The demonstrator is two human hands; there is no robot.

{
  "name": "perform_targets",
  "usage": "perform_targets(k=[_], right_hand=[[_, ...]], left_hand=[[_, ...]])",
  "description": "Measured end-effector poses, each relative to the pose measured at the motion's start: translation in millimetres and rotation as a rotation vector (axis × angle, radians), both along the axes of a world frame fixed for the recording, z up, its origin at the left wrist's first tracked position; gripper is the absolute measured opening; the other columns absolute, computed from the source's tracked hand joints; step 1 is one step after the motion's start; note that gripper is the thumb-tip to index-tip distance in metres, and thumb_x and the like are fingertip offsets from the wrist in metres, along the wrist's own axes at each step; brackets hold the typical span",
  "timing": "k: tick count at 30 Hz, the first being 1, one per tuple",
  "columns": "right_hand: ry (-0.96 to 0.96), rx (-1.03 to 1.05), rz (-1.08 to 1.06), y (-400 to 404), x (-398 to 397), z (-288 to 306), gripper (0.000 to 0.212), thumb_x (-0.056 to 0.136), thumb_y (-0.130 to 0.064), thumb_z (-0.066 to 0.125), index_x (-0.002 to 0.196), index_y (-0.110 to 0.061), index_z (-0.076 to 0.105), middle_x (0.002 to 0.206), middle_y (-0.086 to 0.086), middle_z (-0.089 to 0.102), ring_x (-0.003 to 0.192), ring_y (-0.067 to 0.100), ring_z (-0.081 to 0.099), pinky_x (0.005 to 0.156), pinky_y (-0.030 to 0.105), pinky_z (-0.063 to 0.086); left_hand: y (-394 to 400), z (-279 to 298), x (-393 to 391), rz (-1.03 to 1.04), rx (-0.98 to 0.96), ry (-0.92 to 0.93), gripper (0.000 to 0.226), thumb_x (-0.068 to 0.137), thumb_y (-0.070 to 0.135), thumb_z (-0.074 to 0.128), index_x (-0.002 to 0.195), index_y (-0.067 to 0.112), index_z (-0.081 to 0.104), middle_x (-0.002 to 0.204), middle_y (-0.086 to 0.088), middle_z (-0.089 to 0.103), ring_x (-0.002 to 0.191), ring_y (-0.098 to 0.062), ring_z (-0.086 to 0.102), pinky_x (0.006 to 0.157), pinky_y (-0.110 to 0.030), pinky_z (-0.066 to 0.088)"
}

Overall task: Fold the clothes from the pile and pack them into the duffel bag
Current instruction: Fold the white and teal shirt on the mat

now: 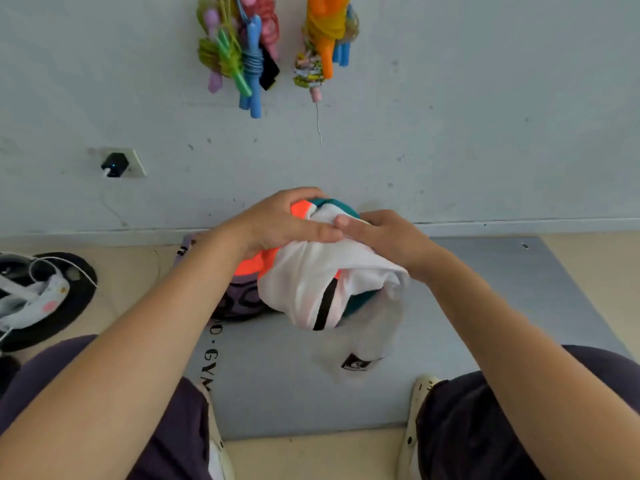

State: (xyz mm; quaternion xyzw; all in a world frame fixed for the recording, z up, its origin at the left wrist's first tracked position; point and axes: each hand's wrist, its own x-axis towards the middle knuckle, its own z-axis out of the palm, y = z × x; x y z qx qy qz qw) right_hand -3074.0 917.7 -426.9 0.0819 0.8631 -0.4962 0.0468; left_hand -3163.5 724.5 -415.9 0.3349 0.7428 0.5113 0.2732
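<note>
Progress: we judge the task barely begun; we hold one bunched garment [322, 271], white with orange and teal, unfolded; we see no duffel bag for certain; a purple item [239, 299] lies under it, unclear what
Left hand [277, 223]: fingers curled over the garment's top, gripping it
Right hand [384, 237]: gripping the white cloth, thumb touching the left thumb
Garment: lifted above the grey mat [485, 306], between both hands
Left to do: folding, packing

Soft, even daylight fills the room, bright without glare. Shadows are faint, only a pale one under the white garment [332, 271] on the mat [485, 306]. That dangling cloth is motion-blurred. The wide lens bows the edges.
</note>
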Motion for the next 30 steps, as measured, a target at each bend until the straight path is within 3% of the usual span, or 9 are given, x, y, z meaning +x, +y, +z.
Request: perform_targets(k=[3, 7, 11, 14, 16, 19, 24, 27, 30], right_hand=[[0.049, 0.133, -0.008, 13, 6, 9, 0.048, 0.071, -0.062, 0.072, 0.077, -0.015, 0.066, 0.06, -0.011, 0.058, 0.053, 0.003, 0.054, 0.048, 0.015, 0.041], [0.14, 0.1, -0.055, 23, 11, -6, 0.051, 0.077, -0.06, 0.068, 0.079, -0.009, 0.062, 0.062, 0.0, 0.058, 0.056, 0.007, 0.055, 0.051, 0.018, 0.042], [0.034, 0.02, -0.047, 8, 12, -38, 0.038, 0.086, -0.06, 0.059, 0.088, -0.023, 0.069, 0.082, -0.002, 0.072, 0.07, 0.005, 0.068, 0.061, 0.02, 0.052], [-0.015, -0.269, -0.019, -3, 6, -45, 0.028, 0.09, -0.05, 0.061, 0.094, -0.025, 0.074, 0.091, 0.0, 0.076, 0.085, 0.017, 0.072, 0.067, 0.028, 0.057], [-0.028, -0.59, -0.024, -7, 2, -46, 0.037, 0.092, -0.043, 0.061, 0.102, -0.008, 0.07, 0.1, 0.018, 0.072, 0.091, 0.033, 0.07, 0.074, 0.041, 0.059], [-0.03, -0.801, -0.131, -4, -2, -43, 0.044, 0.091, -0.043, 0.06, 0.101, 0.0, 0.063, 0.094, 0.024, 0.067, 0.086, 0.034, 0.067, 0.071, 0.041, 0.058], [-0.083, -0.513, -0.28, 17, -9, -44, 0.04, 0.091, -0.049, 0.06, 0.087, -0.011, 0.071, 0.08, 0.006, 0.072, 0.077, 0.022, 0.07, 0.063, 0.03, 0.055], [0.029, -0.133, -0.294, 18, -12, -50, 0.058, 0.087, -0.064, 0.048, 0.099, -0.009, 0.065, 0.094, 0.005, 0.069, 0.09, 0.017, 0.066, 0.09, 0.04, 0.051], [0.175, -0.24, 0.007, 13, -2, -41, 0.067, 0.078, -0.07, 0.05, 0.123, -0.021, 0.055, 0.123, -0.001, 0.065, 0.118, 0.01, 0.058, 0.103, 0.032, 0.044]], left_hand=[[-25, -3, -8, 0.127, -0.134, 0.239, 0.036, 0.071, 0.025, 0.087, 0.096, 0.039, 0.065, 0.098, 0.017, 0.067, 0.086, 0.006, 0.059, 0.079, -0.015, 0.041], [-48, -37, -11, 0.277, -0.111, 0.156, 0.032, 0.072, 0.027, 0.086, 0.094, 0.041, 0.068, 0.097, 0.001, 0.073, 0.083, -0.002, 0.064, 0.081, -0.018, 0.047], [-37, -61, -4, 0.211, -0.295, 0.278, 0.038, 0.07, 0.057, 0.077, 0.102, 0.04, 0.068, 0.101, 0.026, 0.066, 0.094, 0.017, 0.057, 0.085, -0.016, 0.044], [-27, -56, 4, 0.075, -0.276, 0.233, 0.072, 0.058, 0.073, 0.076, 0.122, 0.048, 0.057, 0.12, 0.031, 0.056, 0.112, 0.022, 0.045, 0.094, -0.005, 0.035], [-19, -59, 16, -0.088, -0.232, 0.075, 0.085, 0.058, 0.067, 0.08, 0.133, 0.048, 0.044, 0.131, 0.033, 0.051, 0.123, 0.015, 0.044, 0.102, -0.013, 0.038], [-5, -75, 30, -0.2, -0.265, -0.025, 0.077, 0.067, 0.054, 0.081, 0.133, 0.033, 0.048, 0.128, 0.021, 0.059, 0.121, 0.003, 0.054, 0.103, -0.027, 0.045], [-5, -78, 17, 0.003, -0.201, -0.037, 0.039, 0.083, 0.042, 0.073, 0.113, 0.018, 0.069, 0.111, -0.002, 0.072, 0.107, -0.018, 0.066, 0.1, -0.049, 0.047], [-11, -71, 11, -0.013, -0.082, -0.138, 0.035, 0.079, 0.047, 0.07, 0.1, 0.019, 0.073, 0.104, 0.0, 0.075, 0.097, -0.014, 0.07, 0.091, -0.037, 0.054], [-13, -66, 11, -0.025, -0.043, -0.24, 0.042, 0.08, 0.052, 0.068, 0.087, 0.011, 0.071, 0.083, -0.003, 0.071, 0.075, -0.013, 0.064, 0.067, -0.026, 0.052]])
